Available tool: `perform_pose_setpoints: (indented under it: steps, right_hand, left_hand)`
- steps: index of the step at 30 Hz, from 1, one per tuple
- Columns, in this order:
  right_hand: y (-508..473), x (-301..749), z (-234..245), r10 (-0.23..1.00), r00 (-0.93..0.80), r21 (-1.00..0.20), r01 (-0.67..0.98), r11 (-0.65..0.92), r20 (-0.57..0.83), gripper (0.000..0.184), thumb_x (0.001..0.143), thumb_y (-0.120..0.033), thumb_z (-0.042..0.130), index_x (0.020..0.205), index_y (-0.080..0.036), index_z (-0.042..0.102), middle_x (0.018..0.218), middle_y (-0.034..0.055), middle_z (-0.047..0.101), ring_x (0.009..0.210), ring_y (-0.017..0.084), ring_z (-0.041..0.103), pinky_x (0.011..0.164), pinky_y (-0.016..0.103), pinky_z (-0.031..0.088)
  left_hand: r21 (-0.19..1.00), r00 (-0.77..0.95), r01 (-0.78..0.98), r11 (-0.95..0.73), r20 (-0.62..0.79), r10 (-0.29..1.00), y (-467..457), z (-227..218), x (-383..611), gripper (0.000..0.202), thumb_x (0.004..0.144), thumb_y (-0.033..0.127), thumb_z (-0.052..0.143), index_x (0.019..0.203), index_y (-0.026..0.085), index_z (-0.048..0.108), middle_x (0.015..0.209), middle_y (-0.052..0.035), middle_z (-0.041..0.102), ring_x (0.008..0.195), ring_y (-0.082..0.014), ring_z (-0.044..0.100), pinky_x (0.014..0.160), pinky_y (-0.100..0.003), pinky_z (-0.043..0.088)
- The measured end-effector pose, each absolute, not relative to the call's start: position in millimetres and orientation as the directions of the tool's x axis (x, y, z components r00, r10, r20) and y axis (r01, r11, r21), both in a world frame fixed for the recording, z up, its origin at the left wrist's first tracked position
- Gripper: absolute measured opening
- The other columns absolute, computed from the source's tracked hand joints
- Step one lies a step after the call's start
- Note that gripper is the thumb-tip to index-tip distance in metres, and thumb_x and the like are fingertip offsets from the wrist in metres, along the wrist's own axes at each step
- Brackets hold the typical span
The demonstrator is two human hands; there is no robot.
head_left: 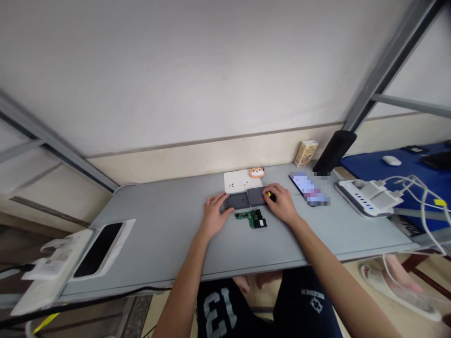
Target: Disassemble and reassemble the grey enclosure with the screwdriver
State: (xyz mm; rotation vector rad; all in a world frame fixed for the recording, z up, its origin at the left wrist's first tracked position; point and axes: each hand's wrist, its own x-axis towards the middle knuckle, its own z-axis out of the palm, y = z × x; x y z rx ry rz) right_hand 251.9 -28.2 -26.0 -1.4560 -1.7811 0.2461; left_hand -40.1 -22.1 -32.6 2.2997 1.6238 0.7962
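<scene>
Grey counter (169, 234): dark casing (237, 201) still open, touched by spread left hand (213, 216); yellow-tipped tool (269, 194) pinched by right hand (280, 203); green board (252, 218) already out, laid between them.

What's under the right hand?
The right dark panel: its left part shows, while the right hand covers its right end. A yellow-and-black tool shows partly within the grip. Whatever lies beneath the palm is hidden.
</scene>
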Motion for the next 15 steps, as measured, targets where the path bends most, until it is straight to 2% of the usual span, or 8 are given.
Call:
perform_pose_setpoints:
  steps: [6,15]
  right_hand:
    - [-28.3,251.6,-25.0,0.894,-0.02,-0.596,0.739,0.315,0.448,0.016,0.096,-0.03,0.055,0.099,-0.027,0.071,0.117,0.0077,0.069,0.112,0.026,0.064,0.092,0.042,0.039]
    - [-27.9,252.0,-26.1,0.898,-0.015,-0.625,0.713,0.318,0.44,0.016,0.096,-0.029,0.056,0.101,-0.027,0.071,0.118,0.0074,0.069,0.115,0.026,0.063,0.094,0.042,0.037]
  left_hand:
    - [0.459,0.244,0.811,-0.363,0.298,0.923,-21.1,-33.4,-40.7,0.051,0.095,0.042,0.068,0.144,0.034,0.057,0.15,-0.0052,0.057,0.13,-0.03,0.048,0.113,-0.05,0.036]
    - [0.466,0.24,0.81,-0.355,0.29,0.927,-21.8,-32.3,-40.2,0.051,0.095,0.041,0.069,0.144,0.033,0.057,0.152,-0.0031,0.055,0.13,-0.0302,0.047,0.114,-0.05,0.035]
